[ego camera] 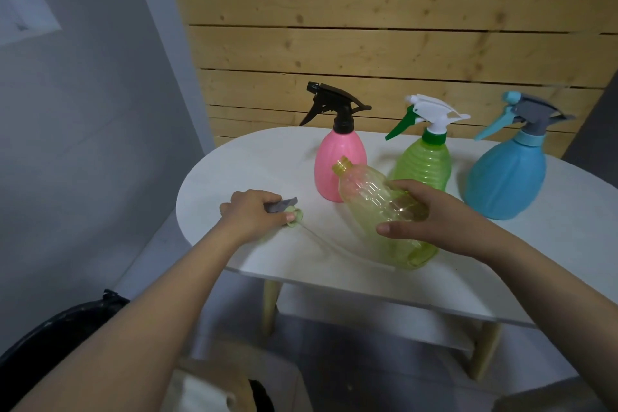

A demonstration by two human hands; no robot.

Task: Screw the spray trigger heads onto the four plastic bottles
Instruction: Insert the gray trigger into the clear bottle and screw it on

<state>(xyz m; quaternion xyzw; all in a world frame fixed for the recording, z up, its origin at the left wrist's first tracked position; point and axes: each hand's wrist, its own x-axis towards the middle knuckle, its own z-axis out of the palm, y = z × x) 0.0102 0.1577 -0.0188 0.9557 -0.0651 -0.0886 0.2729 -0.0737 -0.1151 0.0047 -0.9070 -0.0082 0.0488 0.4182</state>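
White table (254,157) holds 3 capped bottles, 1 open bottle (374,197), 1 loose head (284,207).

A white table (254,157) with rounded ends and pale wooden legs (270,304) carries everything here. Standing upright along its far side are three bottles: a pink bottle (339,165) with a black trigger head, just beside it a green ribbed bottle (426,164) with a white and green head, and well to the right a blue bottle (506,177) with a grey and blue head. Near the front left edge, a loose spray head (289,211) lies on the tabletop, its thin clear tube (321,241) trailing across the surface.
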